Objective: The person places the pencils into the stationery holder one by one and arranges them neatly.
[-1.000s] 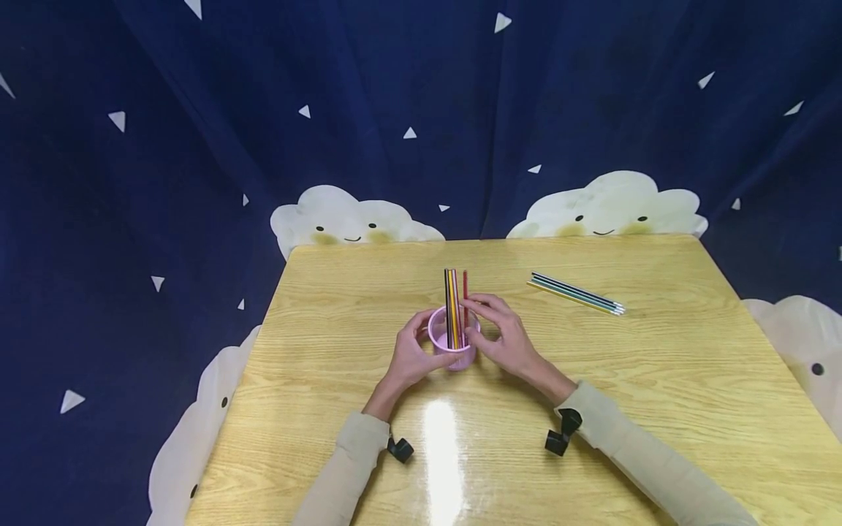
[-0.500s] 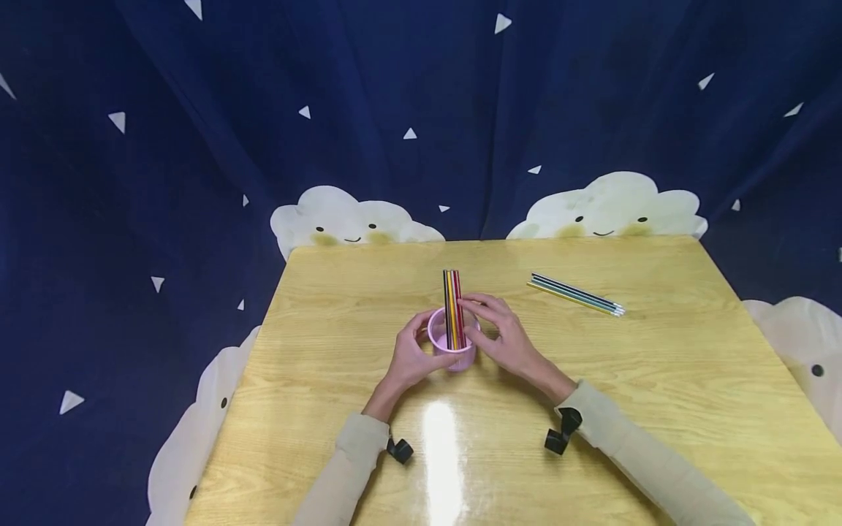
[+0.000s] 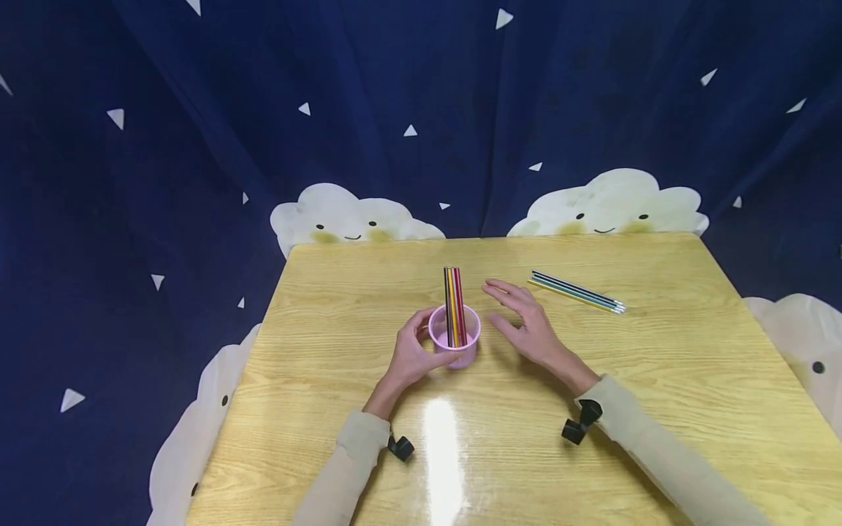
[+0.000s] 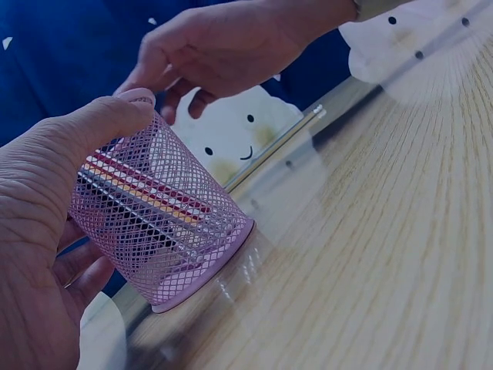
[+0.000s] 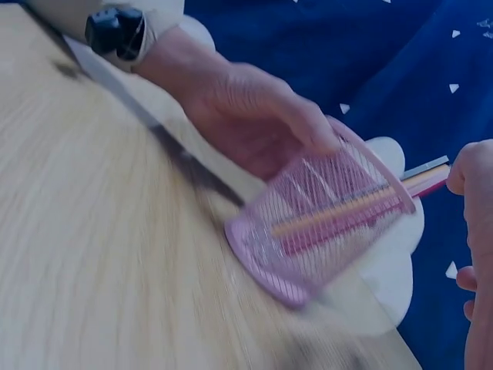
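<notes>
A pink mesh pencil cup (image 3: 468, 355) stands upright on the table, and my left hand (image 3: 409, 358) grips it from the left, thumb along the near side of the rim. Several pencils (image 3: 454, 307), dark, yellow and red among them, rise from the cup in a bundle; their lower ends show through the mesh wall (image 4: 185, 169). My right hand (image 3: 531, 332) is off to the right of the cup, fingers loosely extended and holding nothing. Just beyond it lie several more pencils (image 3: 575, 291), dark, green and yellow, side by side with pale ends.
The wooden table (image 3: 316, 307) has its far edge against a dark blue curtain (image 3: 368, 66) printed with white triangles and clouds. A black wrist camera (image 3: 401, 448) sits at the left cuff and another black wrist camera (image 3: 579, 424) at the right.
The red pencil has moved left against the others in the cup. My right hand has let go of it and drawn away to the right. My left hand keeps its grip.
</notes>
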`<move>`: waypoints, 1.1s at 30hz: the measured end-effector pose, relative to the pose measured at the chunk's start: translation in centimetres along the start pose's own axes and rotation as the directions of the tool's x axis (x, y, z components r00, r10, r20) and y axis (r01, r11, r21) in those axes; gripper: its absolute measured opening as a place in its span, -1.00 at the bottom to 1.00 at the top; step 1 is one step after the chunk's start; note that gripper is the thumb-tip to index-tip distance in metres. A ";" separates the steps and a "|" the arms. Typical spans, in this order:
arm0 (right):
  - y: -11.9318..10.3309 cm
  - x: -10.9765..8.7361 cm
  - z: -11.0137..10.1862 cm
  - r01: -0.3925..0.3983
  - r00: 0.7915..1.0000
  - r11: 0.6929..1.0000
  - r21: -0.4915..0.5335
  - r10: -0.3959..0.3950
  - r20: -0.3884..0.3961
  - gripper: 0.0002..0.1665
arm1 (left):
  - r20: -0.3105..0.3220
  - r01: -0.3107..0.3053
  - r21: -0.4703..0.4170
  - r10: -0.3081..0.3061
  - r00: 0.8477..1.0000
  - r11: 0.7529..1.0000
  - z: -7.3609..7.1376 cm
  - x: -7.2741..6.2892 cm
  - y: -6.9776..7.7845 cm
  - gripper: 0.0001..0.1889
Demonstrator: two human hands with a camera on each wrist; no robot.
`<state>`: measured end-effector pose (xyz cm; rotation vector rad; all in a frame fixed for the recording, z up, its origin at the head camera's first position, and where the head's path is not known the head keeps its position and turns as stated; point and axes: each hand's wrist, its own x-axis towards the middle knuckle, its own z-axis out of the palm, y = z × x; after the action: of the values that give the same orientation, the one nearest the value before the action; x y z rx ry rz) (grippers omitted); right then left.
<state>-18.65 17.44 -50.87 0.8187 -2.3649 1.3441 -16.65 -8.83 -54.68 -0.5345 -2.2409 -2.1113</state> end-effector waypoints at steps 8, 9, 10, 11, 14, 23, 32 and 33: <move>2.7 -1.1 -2.7 -0.015 0.999 0.993 -0.113 0.019 0.026 -0.38 | 0.006 0.010 -0.022 -0.010 1.000 1.000 0.1 0.2 0.1 -0.05; 3.0 -1.2 -3.1 -0.019 0.999 0.992 -0.128 0.024 0.031 -0.37 | 0.003 0.010 -0.017 -0.010 1.000 1.000 0.1 0.2 0.1 -0.06; 3.4 -1.3 -3.4 -0.021 0.999 0.989 -0.145 0.026 0.036 -0.37 | 0.001 0.010 -0.014 -0.010 1.000 1.000 0.1 0.1 0.2 -0.06; 3.8 -1.5 -3.7 -0.024 0.999 0.987 -0.161 0.031 0.038 -0.37 | 0.000 0.009 -0.009 -0.009 1.000 1.000 0.1 0.1 0.2 -0.06; 4.8 -1.9 -4.7 -0.027 0.998 0.978 -0.205 0.037 0.047 -0.39 | 0.009 0.010 -0.022 -0.009 1.000 1.000 0.1 -0.1 1.7 -0.08; 7.3 -3.0 -6.6 -0.021 0.998 0.951 -0.309 0.036 0.043 -0.41 | 0.007 -0.010 0.002 0.010 1.000 1.000 0.2 -0.4 3.8 -0.10; 9.1 -4.1 -7.8 -0.069 0.992 0.893 -0.445 0.109 0.064 -0.46 | -0.008 0.008 0.011 -0.008 1.000 1.000 0.3 0.0 1.0 -0.07; 9.3 -4.2 -7.8 -0.073 0.992 0.886 -0.459 0.114 0.062 -0.47 | -0.012 0.009 0.021 -0.009 1.000 1.000 0.3 0.0 0.7 -0.07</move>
<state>-21.16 29.22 -55.31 0.6367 -2.6616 0.7332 -16.39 -8.52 -54.03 -0.5101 -2.2609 -2.0864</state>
